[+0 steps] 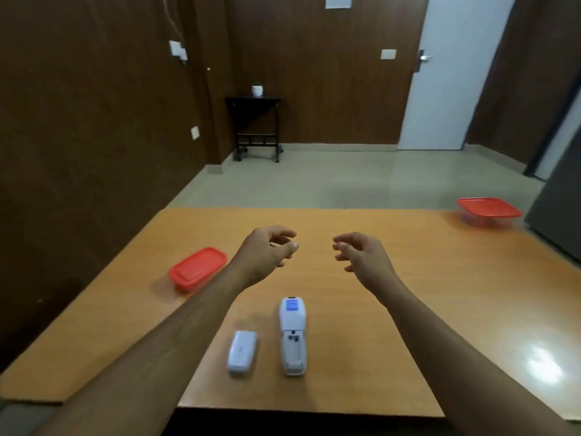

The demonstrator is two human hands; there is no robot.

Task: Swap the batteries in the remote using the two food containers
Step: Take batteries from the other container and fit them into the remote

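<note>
Face-down white remote (292, 335), battery bay open, cover (241, 351) beside

Left grip (270, 247) and right grip (358, 251) hover, loosely curled.

No text can be read — the remote's (292, 335) blue label is blurred.
</note>
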